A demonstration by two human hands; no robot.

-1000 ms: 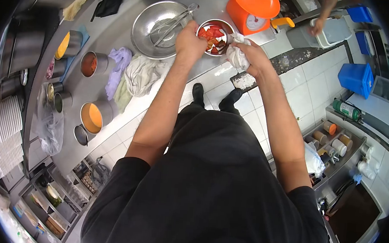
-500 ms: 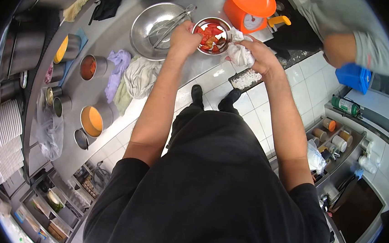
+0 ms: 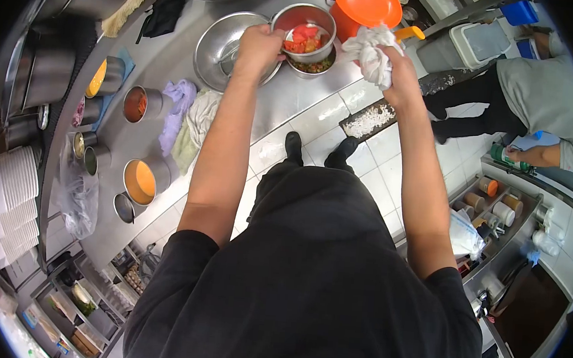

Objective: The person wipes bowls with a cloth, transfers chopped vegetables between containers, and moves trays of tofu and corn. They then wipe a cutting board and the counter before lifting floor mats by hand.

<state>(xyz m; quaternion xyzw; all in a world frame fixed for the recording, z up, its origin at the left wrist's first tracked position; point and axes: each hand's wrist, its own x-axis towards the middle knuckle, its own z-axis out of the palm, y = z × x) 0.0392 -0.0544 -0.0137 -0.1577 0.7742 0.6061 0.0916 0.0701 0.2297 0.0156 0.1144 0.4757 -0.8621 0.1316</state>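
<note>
My left hand [image 3: 259, 50] grips the rim of a steel pot [image 3: 305, 13] with chopped red pieces inside, lifted over a second steel container [image 3: 316, 72] that holds chopped greenish-brown food. A bunched white cloth [image 3: 375, 51] is in my right hand [image 3: 402, 79], its fingers wrapped round it, just right of the pot. Left of the pot, partly behind my left hand, a wide steel bowl [image 3: 210, 53] rests on the counter. The orange scale [image 3: 367, 5] stands beyond the cloth.
Metal pots of orange [image 3: 139, 181] and red food [image 3: 135, 104] stand on the counter [image 3: 285, 108] at left, near purple [image 3: 178, 113] and beige cloths [image 3: 200, 115]. A co-worker [image 3: 539, 91] is at the right. White plates [image 3: 10, 187] are stacked far left.
The pot with red pieces has risen, revealing the container beneath it. My right hand with the cloth has moved up and right, off the pot. The co-worker has moved right and down.
</note>
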